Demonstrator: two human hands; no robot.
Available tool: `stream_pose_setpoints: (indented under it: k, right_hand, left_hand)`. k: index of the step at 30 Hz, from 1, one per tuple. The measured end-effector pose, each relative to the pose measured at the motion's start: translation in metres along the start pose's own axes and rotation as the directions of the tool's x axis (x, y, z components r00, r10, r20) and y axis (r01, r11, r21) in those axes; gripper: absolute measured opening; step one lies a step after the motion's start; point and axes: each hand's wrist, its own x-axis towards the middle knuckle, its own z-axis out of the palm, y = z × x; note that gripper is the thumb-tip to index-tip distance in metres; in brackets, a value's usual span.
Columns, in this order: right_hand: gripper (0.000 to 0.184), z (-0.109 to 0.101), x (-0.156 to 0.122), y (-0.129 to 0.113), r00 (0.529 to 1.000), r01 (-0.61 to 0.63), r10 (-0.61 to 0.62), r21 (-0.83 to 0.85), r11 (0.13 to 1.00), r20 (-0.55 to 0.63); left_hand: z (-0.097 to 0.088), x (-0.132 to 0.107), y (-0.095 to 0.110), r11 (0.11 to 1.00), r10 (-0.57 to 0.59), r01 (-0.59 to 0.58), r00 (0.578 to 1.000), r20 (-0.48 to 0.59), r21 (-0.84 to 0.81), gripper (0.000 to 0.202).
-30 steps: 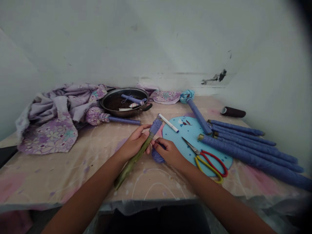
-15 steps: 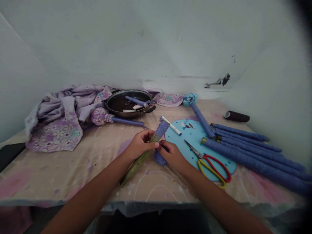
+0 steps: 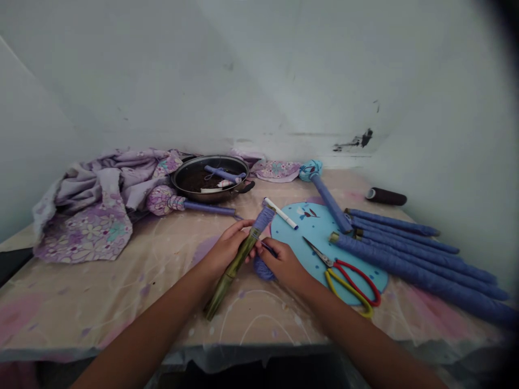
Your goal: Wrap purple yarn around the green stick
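Head view, looking forward and down: white plastered walls [image 3: 259,75] meet in a corner behind a table covered with a pale floral sheet [image 3: 121,302]. At the back left lie a crumpled lilac floral cloth [image 3: 85,221] and a dark metal pan [image 3: 184,178] holding a blue-wrapped piece. Centre: the left hand [image 3: 227,251] closes around a green bamboo stick [image 3: 235,270], held tilted above the sheet, its upper end wound in blue yarn [image 3: 263,219]. The right hand [image 3: 286,265] is narrowly pinched on a thin dark sliver [image 3: 268,248], too small to identify, beside a ball of blue yarn [image 3: 263,268] resting on the sheet. The stick appears light, stiff and smooth, best held along its bare shaft; the yarn winding looks soft and may loosen if gripped. Right: a white marker [image 3: 281,213], a blue foam disc [image 3: 320,227], red-and-yellow-handled scissors [image 3: 351,283] and a row of blue-wrapped rods [image 3: 421,265] crowd that side. Open sheet lies to the left and toward the near table edge, just below the stick's lower end
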Motion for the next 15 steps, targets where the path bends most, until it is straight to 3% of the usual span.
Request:
stream_pose_setpoints:
  k: [6,11,15]
  right_hand:
    - [0.019,-0.0010,-0.0001,0.0013,0.999,0.033,-0.034,-0.054,0.998,-0.015]
    - [0.023,-0.0020,-0.0026,-0.0041,0.996,0.087,-0.084,-0.111,0.990,0.033]
    - [0.032,-0.0005,-0.0046,-0.0066,0.985,0.163,-0.162,-0.022,0.986,0.052]
  left_hand:
    - [-0.0064,0.0030,-0.0005,0.998,0.033,-0.037,0.997,0.066,0.053,0.027]
    - [-0.0071,0.0015,0.0007,0.997,0.017,-0.019,1.000,0.024,0.077,0.025]
    - [-0.0069,-0.0010,0.0009,0.998,-0.007,0.000,0.996,0.089,0.070,0.024]
